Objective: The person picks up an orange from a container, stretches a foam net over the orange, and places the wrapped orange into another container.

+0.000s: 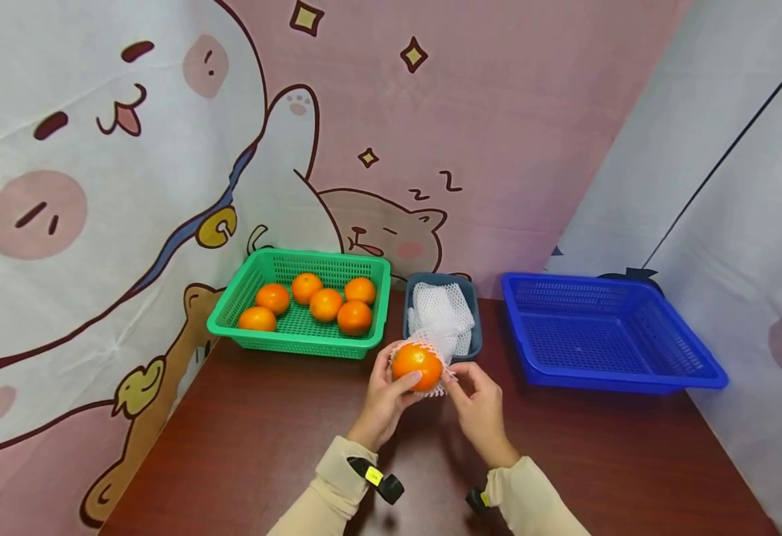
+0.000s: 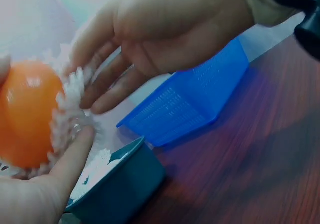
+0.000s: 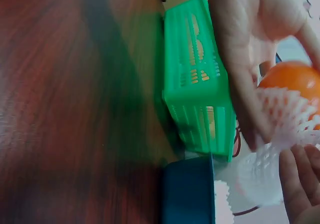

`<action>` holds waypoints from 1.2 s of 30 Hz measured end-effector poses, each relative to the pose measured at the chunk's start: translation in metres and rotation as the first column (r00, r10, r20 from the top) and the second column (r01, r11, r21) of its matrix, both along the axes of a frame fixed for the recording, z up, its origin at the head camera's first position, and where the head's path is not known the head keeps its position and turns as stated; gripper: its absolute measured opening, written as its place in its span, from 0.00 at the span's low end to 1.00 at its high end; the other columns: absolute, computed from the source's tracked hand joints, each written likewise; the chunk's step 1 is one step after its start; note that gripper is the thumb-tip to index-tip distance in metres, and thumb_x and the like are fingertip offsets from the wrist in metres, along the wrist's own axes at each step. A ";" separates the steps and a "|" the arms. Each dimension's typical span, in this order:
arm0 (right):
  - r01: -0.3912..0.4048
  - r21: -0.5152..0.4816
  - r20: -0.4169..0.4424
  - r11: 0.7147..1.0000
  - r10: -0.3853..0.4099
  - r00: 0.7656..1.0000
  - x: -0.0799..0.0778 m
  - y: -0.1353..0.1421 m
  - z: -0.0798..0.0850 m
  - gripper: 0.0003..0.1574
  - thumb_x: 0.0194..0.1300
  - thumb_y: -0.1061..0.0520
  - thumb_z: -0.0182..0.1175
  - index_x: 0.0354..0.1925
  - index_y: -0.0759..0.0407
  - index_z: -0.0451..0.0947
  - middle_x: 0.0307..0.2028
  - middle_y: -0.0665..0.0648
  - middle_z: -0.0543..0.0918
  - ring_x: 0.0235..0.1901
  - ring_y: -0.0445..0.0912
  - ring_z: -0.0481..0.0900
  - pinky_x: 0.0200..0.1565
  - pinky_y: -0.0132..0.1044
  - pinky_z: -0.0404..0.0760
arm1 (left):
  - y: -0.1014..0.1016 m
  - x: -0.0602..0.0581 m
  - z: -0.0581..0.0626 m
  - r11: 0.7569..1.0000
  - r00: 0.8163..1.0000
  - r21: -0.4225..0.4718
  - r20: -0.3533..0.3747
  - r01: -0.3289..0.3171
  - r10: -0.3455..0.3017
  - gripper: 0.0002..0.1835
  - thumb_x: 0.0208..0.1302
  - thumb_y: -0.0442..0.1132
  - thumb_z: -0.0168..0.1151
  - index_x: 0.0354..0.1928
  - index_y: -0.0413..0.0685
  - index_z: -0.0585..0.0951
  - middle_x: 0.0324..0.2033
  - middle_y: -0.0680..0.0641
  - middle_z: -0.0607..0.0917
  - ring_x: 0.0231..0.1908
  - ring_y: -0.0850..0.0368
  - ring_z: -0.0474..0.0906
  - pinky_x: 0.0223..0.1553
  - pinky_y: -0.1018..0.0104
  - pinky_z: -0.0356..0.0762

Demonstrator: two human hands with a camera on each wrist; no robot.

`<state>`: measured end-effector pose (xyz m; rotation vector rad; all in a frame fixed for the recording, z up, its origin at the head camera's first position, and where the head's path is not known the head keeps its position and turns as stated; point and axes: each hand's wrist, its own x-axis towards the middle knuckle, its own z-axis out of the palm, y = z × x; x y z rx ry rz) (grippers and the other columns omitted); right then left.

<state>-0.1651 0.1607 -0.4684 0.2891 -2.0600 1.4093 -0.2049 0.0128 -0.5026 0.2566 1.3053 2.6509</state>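
Left hand (image 1: 383, 394) holds orange (image 1: 417, 363), partly inside white net (image 1: 441, 342), just in front of small basket (image 1: 477, 344). Right hand (image 1: 479, 402) pinches net edge. Probably best: support orange softly, stretch net evenly, pull little by little, avoid tearing.

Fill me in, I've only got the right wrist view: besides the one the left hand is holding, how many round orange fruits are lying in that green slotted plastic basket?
Observer: By the head view, six round orange fruits lie in the green slotted plastic basket, besides the fruit that the left hand holds.
Operator: Is there a second basket?
Observer: Yes, a blue slotted plastic basket stands at the right side of the dark reddish-brown table.
Operator: And the small dark-teal container, where does it stand?
Observer: Between those two baskets, in the head view.
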 end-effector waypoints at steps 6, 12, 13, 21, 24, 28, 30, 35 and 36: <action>-0.099 0.093 -0.059 0.991 0.104 0.993 -0.005 0.008 -0.023 0.13 0.52 0.73 0.69 0.37 0.64 0.80 0.35 0.58 0.82 0.31 0.51 0.81 0.34 0.33 0.80 | -0.005 -0.004 0.000 0.960 0.984 -0.223 -0.103 -0.168 0.148 0.43 0.52 0.25 0.69 0.70 0.44 0.61 0.61 0.40 0.70 0.52 0.48 0.74 0.51 0.63 0.76; -0.104 0.170 -0.005 0.980 0.106 0.994 -0.015 0.011 -0.017 0.31 0.54 0.61 0.73 0.55 0.62 0.75 0.50 0.57 0.77 0.45 0.50 0.78 0.38 0.43 0.83 | -0.008 0.010 0.031 0.783 0.919 -0.532 -0.376 -0.322 0.123 0.45 0.47 0.29 0.76 0.68 0.39 0.64 0.58 0.39 0.73 0.51 0.46 0.73 0.51 0.63 0.76; -0.099 0.184 -0.003 0.978 0.102 0.995 -0.017 0.011 -0.015 0.33 0.54 0.60 0.73 0.57 0.62 0.74 0.51 0.57 0.77 0.46 0.49 0.78 0.38 0.44 0.83 | -0.008 0.011 0.031 0.771 0.909 -0.546 -0.405 -0.329 0.102 0.44 0.48 0.31 0.76 0.68 0.40 0.64 0.58 0.40 0.73 0.50 0.48 0.74 0.50 0.63 0.76; -0.102 -0.056 0.096 0.993 0.107 0.990 -0.007 0.002 0.021 0.19 0.60 0.70 0.65 0.50 0.72 0.77 0.43 0.67 0.83 0.33 0.52 0.82 0.34 0.30 0.81 | -0.007 0.003 0.007 0.867 0.939 -0.435 -0.328 -0.244 0.100 0.42 0.58 0.33 0.69 0.72 0.43 0.59 0.64 0.41 0.69 0.59 0.47 0.70 0.60 0.57 0.69; -0.091 -0.140 0.137 0.986 0.110 0.984 -0.006 0.001 0.021 0.14 0.62 0.70 0.62 0.47 0.74 0.77 0.42 0.68 0.83 0.35 0.48 0.82 0.36 0.28 0.80 | -0.005 0.003 0.005 0.908 0.953 -0.355 -0.275 -0.223 0.127 0.39 0.58 0.33 0.69 0.70 0.42 0.62 0.63 0.42 0.70 0.57 0.48 0.72 0.57 0.60 0.72; -0.058 -0.143 0.098 0.988 0.073 0.992 -0.008 0.000 0.015 0.05 0.61 0.72 0.61 0.37 0.74 0.76 0.42 0.69 0.83 0.35 0.47 0.82 0.36 0.26 0.79 | -0.003 0.003 0.005 0.974 0.980 -0.201 -0.186 -0.105 0.067 0.38 0.60 0.32 0.67 0.70 0.46 0.61 0.62 0.42 0.69 0.55 0.48 0.73 0.52 0.59 0.76; -0.052 -0.104 0.050 0.993 0.058 0.997 -0.012 0.000 0.008 0.03 0.60 0.73 0.62 0.34 0.71 0.77 0.42 0.68 0.83 0.35 0.49 0.83 0.36 0.26 0.79 | -0.003 0.002 0.005 0.989 0.988 -0.131 -0.149 -0.071 0.051 0.38 0.60 0.30 0.66 0.69 0.46 0.59 0.62 0.41 0.68 0.54 0.47 0.74 0.51 0.58 0.77; -0.034 0.037 -0.082 0.999 0.037 0.996 -0.014 0.002 -0.008 0.08 0.57 0.70 0.67 0.32 0.62 0.79 0.46 0.62 0.82 0.38 0.49 0.81 0.40 0.25 0.79 | -0.003 0.001 0.005 0.983 0.981 -0.116 -0.150 -0.140 0.122 0.38 0.59 0.29 0.67 0.69 0.44 0.59 0.61 0.40 0.69 0.55 0.46 0.73 0.52 0.59 0.77; -0.026 0.068 -0.113 0.997 0.033 0.993 -0.013 0.001 -0.009 0.08 0.56 0.70 0.68 0.31 0.60 0.79 0.46 0.62 0.82 0.39 0.49 0.81 0.42 0.25 0.78 | -0.003 0.000 0.004 0.978 0.978 -0.130 -0.158 -0.160 0.139 0.39 0.59 0.29 0.67 0.69 0.45 0.59 0.61 0.40 0.69 0.55 0.46 0.73 0.53 0.60 0.76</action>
